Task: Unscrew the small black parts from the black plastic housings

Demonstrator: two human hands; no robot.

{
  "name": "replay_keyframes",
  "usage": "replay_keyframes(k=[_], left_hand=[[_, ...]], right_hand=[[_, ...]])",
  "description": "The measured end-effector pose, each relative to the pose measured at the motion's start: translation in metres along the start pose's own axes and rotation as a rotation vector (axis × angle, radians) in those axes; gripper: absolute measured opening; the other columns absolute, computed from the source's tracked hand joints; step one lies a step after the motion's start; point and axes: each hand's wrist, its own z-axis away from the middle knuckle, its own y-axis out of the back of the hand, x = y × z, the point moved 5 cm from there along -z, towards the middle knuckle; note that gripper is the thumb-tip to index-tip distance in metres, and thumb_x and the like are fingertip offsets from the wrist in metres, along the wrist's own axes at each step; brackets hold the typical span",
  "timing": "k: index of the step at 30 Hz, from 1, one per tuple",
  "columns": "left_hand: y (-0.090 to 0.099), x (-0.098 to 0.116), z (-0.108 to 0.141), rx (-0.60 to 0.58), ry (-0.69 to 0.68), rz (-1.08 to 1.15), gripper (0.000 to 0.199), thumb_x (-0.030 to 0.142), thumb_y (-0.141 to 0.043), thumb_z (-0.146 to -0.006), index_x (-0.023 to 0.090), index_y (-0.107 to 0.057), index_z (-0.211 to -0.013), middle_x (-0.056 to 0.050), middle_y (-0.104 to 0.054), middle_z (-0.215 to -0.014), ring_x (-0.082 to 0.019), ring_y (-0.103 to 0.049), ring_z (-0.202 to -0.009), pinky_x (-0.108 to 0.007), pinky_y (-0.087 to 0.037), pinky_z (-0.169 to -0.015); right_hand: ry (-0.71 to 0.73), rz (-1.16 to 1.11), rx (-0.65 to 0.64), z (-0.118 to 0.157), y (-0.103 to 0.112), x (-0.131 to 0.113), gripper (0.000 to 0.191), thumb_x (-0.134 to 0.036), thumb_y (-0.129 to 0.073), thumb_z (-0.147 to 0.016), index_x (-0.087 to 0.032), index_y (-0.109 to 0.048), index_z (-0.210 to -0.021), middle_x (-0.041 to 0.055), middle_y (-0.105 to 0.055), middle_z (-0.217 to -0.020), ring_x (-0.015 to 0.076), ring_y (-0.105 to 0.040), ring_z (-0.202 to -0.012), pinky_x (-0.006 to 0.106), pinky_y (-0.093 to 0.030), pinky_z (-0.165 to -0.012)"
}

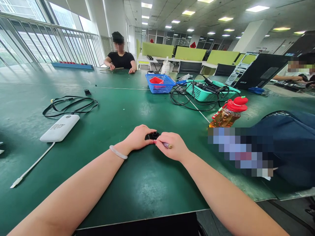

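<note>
Over the green table, my left hand (139, 137) grips a small black part (153, 135) between thumb and fingers. A pale bracelet circles that wrist. My right hand (172, 146) is closed around a small screwdriver (167, 145) with a purplish handle and a brass-coloured end. Its tip lies at the black part, hidden by my fingers. Both hands meet at the middle of the table, close to each other. Most of the black part is covered, so its exact kind is unclear.
To the left lie a white power bank (60, 127) and a coiled black cable (71, 105). Ahead are a blue basket (161, 88) and a green basket (206, 95) with tangled cables. A bottle (226, 114) and a dark bag (290, 144) are on the right. Two people sit farther off.
</note>
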Motion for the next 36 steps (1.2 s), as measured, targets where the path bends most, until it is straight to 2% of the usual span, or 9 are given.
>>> replay_keyframes(k=[5,8,12,18,21,24,27,32,36], left_hand=[[0.001,0.0,0.0,-0.004,0.0,-0.015,0.044,0.042,-0.066,-0.085,0.025,-0.064,-0.125,-0.006,-0.072,-0.112,-0.027,-0.06,-0.108,-0.043,-0.045,-0.099],[0.002,0.0,0.0,-0.007,0.001,-0.024,0.045,0.041,-0.069,-0.083,0.026,-0.064,-0.125,-0.006,-0.073,-0.109,-0.027,-0.06,-0.104,-0.042,-0.046,-0.095],[0.003,0.0,0.001,-0.008,0.021,-0.027,0.046,0.039,-0.069,-0.082,0.024,-0.063,-0.126,-0.007,-0.072,-0.111,-0.027,-0.06,-0.106,-0.043,-0.046,-0.097],[0.005,0.004,0.002,0.004,-0.017,0.002,0.042,0.037,-0.063,-0.087,0.024,-0.063,-0.127,-0.006,-0.071,-0.117,-0.026,-0.063,-0.107,-0.042,-0.048,-0.098],[0.007,0.005,0.003,0.031,-0.027,0.017,0.042,0.037,-0.06,-0.088,0.022,-0.062,-0.127,-0.007,-0.07,-0.121,-0.025,-0.063,-0.109,-0.042,-0.048,-0.099],[0.01,0.007,0.004,0.1,-0.025,0.023,0.04,0.037,-0.058,-0.09,0.021,-0.061,-0.127,-0.007,-0.068,-0.124,-0.025,-0.061,-0.114,-0.042,-0.046,-0.103],[0.014,0.007,0.005,0.184,0.015,0.018,0.039,0.032,-0.054,-0.092,0.02,-0.059,-0.129,-0.007,-0.067,-0.126,-0.024,-0.058,-0.116,-0.042,-0.045,-0.105],[0.013,-0.006,0.006,0.188,0.223,-0.143,0.043,0.02,-0.043,-0.094,0.022,-0.054,-0.135,-0.008,-0.064,-0.128,-0.027,-0.055,-0.114,-0.046,-0.044,-0.103],[0.009,-0.014,0.007,0.117,0.306,-0.255,0.049,0.019,-0.04,-0.093,0.028,-0.051,-0.139,-0.009,-0.061,-0.124,-0.029,-0.054,-0.11,-0.049,-0.044,-0.097]], right_hand=[[-0.211,-0.203,0.051,-0.002,-0.003,0.02,0.036,-0.039,-0.051,-0.091,-0.021,-0.062,-0.062,-0.0001,-0.056,-0.06,0.0128,-0.049,-0.058,0.027,-0.037,-0.058],[-0.393,-0.434,0.12,0.0,0.003,0.04,0.042,-0.052,-0.055,-0.087,-0.02,-0.065,-0.062,-0.0011,-0.053,-0.055,0.0119,-0.046,-0.052,0.027,-0.036,-0.053],[-0.5,-0.569,0.268,0.004,0.018,0.059,0.049,-0.064,-0.057,-0.082,-0.019,-0.066,-0.063,-0.0016,-0.049,-0.051,0.0111,-0.043,-0.047,0.026,-0.032,-0.047],[-0.423,-0.437,0.089,0.002,0.004,0.05,0.044,-0.059,-0.057,-0.085,-0.019,-0.067,-0.067,-0.0019,-0.05,-0.055,0.011,-0.043,-0.051,0.025,-0.033,-0.049],[-0.358,-0.375,0.061,0.001,0.0,0.042,0.041,-0.055,-0.057,-0.087,-0.02,-0.068,-0.07,-0.0006,-0.056,-0.061,0.0121,-0.048,-0.057,0.025,-0.037,-0.053],[-0.348,-0.409,0.137,0.001,0.007,0.044,0.041,-0.056,-0.06,-0.085,-0.02,-0.07,-0.071,0.0001,-0.057,-0.061,0.0125,-0.05,-0.057,0.026,-0.039,-0.054],[-0.398,-0.568,0.319,0.004,0.02,0.054,0.044,-0.06,-0.06,-0.085,-0.02,-0.072,-0.071,-0.0008,-0.054,-0.058,0.0116,-0.048,-0.053,0.026,-0.04,-0.052],[-0.396,-0.728,0.486,0.005,0.035,0.071,0.04,-0.059,-0.063,-0.084,-0.022,-0.075,-0.079,0.0,-0.058,-0.061,0.0124,-0.053,-0.057,0.027,-0.046,-0.058],[-0.485,-0.749,0.507,0.007,0.034,0.089,0.056,-0.066,-0.059,-0.083,-0.02,-0.064,-0.051,-0.0014,-0.047,-0.045,0.0106,-0.044,-0.047,0.028,-0.042,-0.052]])
